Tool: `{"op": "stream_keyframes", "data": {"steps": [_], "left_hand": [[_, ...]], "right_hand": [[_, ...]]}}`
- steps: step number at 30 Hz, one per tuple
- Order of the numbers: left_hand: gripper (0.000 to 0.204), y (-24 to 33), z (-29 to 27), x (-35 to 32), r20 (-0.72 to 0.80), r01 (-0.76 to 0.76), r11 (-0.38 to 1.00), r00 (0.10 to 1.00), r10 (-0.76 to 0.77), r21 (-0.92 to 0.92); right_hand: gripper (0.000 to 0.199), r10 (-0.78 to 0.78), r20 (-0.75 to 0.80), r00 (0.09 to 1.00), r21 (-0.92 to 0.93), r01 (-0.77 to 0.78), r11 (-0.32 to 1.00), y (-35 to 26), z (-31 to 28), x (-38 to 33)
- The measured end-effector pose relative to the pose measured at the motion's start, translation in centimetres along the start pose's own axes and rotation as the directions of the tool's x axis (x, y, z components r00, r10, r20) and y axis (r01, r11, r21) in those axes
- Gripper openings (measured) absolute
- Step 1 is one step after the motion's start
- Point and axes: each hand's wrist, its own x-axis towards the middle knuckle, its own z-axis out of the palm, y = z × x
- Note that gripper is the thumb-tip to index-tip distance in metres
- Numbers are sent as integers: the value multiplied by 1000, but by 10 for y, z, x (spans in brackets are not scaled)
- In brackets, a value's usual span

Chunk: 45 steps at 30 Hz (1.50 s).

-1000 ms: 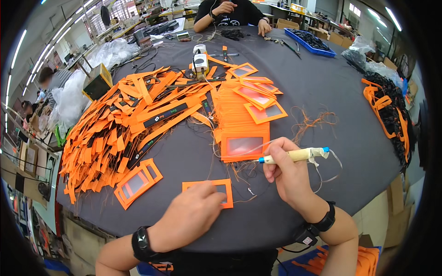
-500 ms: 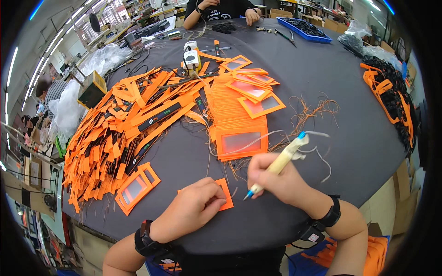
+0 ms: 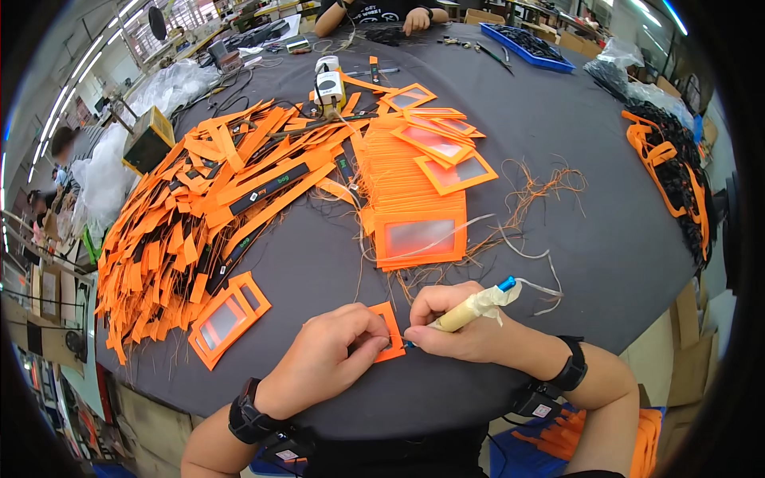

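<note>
A small orange frame piece (image 3: 392, 320) lies near the table's front edge, mostly covered by my left hand (image 3: 331, 346). The fingers of that hand are curled, thumb against forefinger, pinning the piece down. My right hand (image 3: 454, 327) grips a pen-shaped tool (image 3: 470, 312) wrapped in cream tape, with a blue rear end and a thin pale wire trailing from it. Its tip, partly hidden by my fingers, is at the right edge of the frame piece. Just to the left lie a few orange frames with clear windows (image 3: 227, 323).
A stack of orange windowed frames (image 3: 406, 175) stands ahead, beside a heap of orange and black strips (image 3: 183, 231). Loose threads (image 3: 550, 187) lie to the right. A white plug adapter (image 3: 328, 88) and a blue tray (image 3: 527, 49) are farther off. Another person's hand (image 3: 417, 21) rests across the table.
My right hand has come left, bringing the tool's tip from above the table to the frame piece's edge. My left hand stays on the piece. The view has shifted slightly.
</note>
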Motion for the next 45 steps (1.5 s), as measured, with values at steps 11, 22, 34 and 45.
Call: {"op": "stream_keyframes", "data": {"steps": [11,22,34,45], "left_hand": [[6,-1,2,0,-52,-32,999,998,31,-31],[6,-2,3,1,-58,-40,999,998,38,-33],[4,0,0,1,-38,-18,1000,999,18,5],[4,-5,-4,-4,-166,69,942,978,-129,-330]], "right_hand": [[18,-47,12,999,-127,48,991,2,2,1],[17,-67,17,998,-159,69,985,2,3,1],[15,-64,8,998,-147,64,987,2,4,2],[13,164,-62,985,220,-146,965,6,4,0]]}}
